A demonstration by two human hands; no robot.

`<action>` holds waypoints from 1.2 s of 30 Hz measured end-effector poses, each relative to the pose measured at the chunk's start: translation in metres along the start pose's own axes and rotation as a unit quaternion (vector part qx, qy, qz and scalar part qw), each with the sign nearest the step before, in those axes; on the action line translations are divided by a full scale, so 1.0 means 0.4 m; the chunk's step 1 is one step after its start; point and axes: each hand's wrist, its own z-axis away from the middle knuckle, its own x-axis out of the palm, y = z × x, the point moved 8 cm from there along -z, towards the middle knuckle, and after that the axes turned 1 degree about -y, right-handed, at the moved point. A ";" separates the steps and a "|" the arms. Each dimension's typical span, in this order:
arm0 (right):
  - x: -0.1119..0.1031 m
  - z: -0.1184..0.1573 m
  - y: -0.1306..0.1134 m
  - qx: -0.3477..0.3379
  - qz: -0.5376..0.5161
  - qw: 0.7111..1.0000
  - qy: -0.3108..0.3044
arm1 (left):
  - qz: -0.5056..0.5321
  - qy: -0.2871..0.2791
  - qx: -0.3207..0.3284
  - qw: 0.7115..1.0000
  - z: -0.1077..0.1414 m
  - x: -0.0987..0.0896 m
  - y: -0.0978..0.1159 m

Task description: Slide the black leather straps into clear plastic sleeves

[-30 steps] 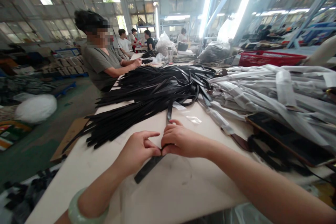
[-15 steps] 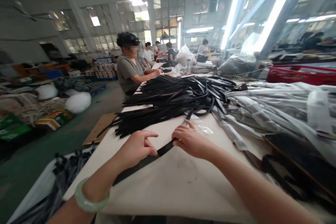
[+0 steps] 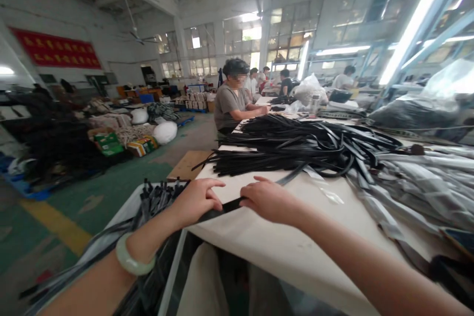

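A flat black strap (image 3: pixel 232 205) stretches between my two hands at the table's near left corner. My left hand (image 3: pixel 196 201) is closed on it, thumb and forefinger pinching near the table edge; a pale green bangle (image 3: pixel 132 256) circles that wrist. Closed over the strap farther along is my right hand (image 3: pixel 269 199), its fingertips partly hidden. Beyond this hand the strap's greyish tail (image 3: pixel 294 174) runs toward a large pile of black straps (image 3: pixel 285 143) on the white table (image 3: pixel 296 237). Beside and below my left forearm, more dark straps (image 3: pixel 157 202) lie in a pale-rimmed container (image 3: pixel 174 269).
Across the pile a person (image 3: pixel 231 103) in a grey shirt works at the table's left side. Straps in white wrapping (image 3: pixel 418 177) cover the right side. A cardboard piece (image 3: pixel 189 164) sits low past the left edge. My legs (image 3: pixel 205 276) are under the table edge.
My view has turned left, bringing the strap container and floor further into sight. Both hands have carried the strap leftward to the table's corner, keeping hold of it.
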 end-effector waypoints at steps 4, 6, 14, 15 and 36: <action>-0.023 -0.041 -0.004 0.047 0.003 0.998 -0.037 | -0.017 0.015 -0.013 1.000 0.047 -0.062 -0.048; -0.035 -0.075 -0.055 0.033 0.007 0.999 -0.035 | 0.004 0.006 -0.002 1.000 0.056 -0.071 -0.053; -0.084 -0.093 -0.067 -0.007 -0.075 0.997 -0.029 | 0.036 0.044 -0.002 0.998 0.119 -0.164 -0.098; -0.088 -0.093 -0.058 -0.005 -0.092 0.995 -0.029 | 0.041 0.042 -0.002 0.998 0.124 -0.165 -0.102; -0.181 -0.004 -0.031 0.030 -0.066 0.997 -0.026 | 0.172 -0.055 0.054 0.982 0.067 -0.012 -0.030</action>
